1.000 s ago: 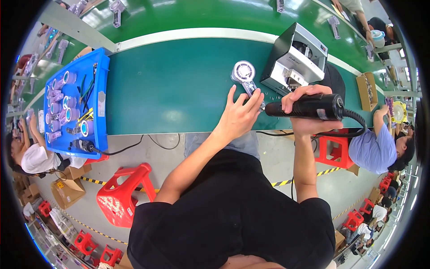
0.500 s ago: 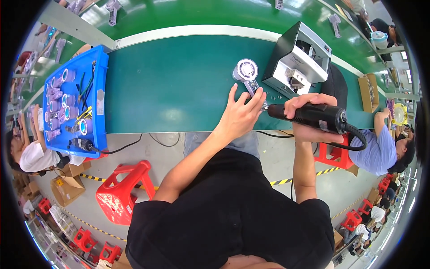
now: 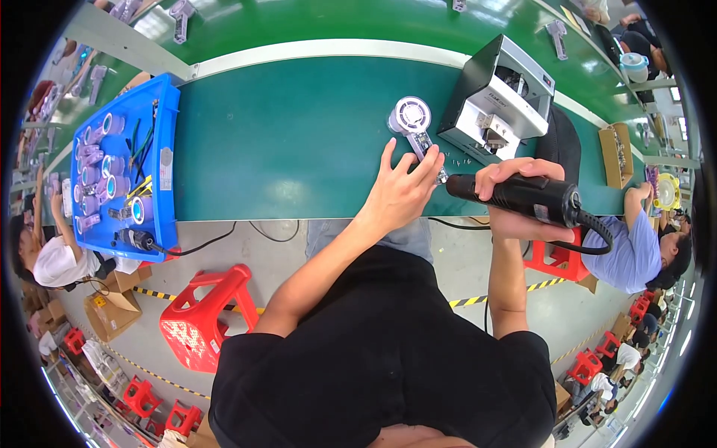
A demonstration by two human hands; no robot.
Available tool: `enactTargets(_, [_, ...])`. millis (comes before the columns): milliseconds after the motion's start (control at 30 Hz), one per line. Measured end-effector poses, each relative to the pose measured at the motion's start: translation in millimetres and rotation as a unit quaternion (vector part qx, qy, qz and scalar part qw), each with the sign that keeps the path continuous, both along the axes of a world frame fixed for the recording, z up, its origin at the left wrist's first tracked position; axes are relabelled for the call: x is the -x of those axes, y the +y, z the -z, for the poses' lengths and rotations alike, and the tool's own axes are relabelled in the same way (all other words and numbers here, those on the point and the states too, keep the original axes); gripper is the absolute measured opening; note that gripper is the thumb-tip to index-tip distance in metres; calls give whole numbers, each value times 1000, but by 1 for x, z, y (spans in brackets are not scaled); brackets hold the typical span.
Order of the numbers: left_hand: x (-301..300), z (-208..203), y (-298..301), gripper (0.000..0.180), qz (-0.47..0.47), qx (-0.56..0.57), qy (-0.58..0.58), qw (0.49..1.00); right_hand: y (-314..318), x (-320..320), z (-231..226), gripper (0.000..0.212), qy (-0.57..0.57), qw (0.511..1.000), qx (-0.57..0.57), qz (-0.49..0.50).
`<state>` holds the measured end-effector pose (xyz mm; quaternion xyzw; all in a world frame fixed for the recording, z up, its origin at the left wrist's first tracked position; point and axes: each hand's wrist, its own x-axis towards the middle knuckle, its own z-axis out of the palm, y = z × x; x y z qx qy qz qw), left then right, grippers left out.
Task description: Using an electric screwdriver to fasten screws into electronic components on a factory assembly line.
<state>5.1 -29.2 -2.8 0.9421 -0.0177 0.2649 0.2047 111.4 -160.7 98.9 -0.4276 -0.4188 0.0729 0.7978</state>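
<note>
A white and lilac handheld fan [image 3: 412, 116] lies on the green worktop, round head away from me, handle toward me with its inside showing. My left hand [image 3: 402, 185] presses on the handle, thumb on one side and fingers on the other. In my right hand [image 3: 511, 222] is a black corded electric screwdriver [image 3: 541, 199], held nearly level, wrapped by the fingers. Its tip points left and meets the handle's near end, beside my left fingertips. Whether a screw sits under the tip is too small to tell.
A black and silver screw feeder [image 3: 510, 100] stands just right of the fan, small loose screws [image 3: 461, 161] beside it. At the left edge, a blue bin [image 3: 166, 160] holds several fan parts and cables. A red stool [image 3: 196, 328] is behind on the left. Co-workers sit at both sides.
My hands, the fan and the screwdriver keep their places, with only a slight shift of the view. At the far left a co-worker's hands have moved.
</note>
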Motion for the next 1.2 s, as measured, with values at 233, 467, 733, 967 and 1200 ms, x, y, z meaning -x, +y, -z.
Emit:
enactTargets(233, [1, 0, 0, 55, -1, 7, 0, 1000, 2, 4, -1, 104, 9, 999, 22, 26])
enactTargets(467, [1, 4, -1, 58, -13, 18, 9, 1000, 6, 9, 11, 107, 15, 999, -34, -18])
enactTargets(733, [1, 6, -1, 58, -10, 32, 3, 999, 9, 13, 12, 106, 12, 999, -39, -28])
enactTargets(967, [1, 5, -1, 56, -15, 21, 3, 1000, 10, 14, 13, 108, 33, 999, -1, -11])
enactTargets(1200, [-4, -8, 14, 49, -18, -39, 34, 998, 5, 1, 7, 101, 23, 997, -35, 61])
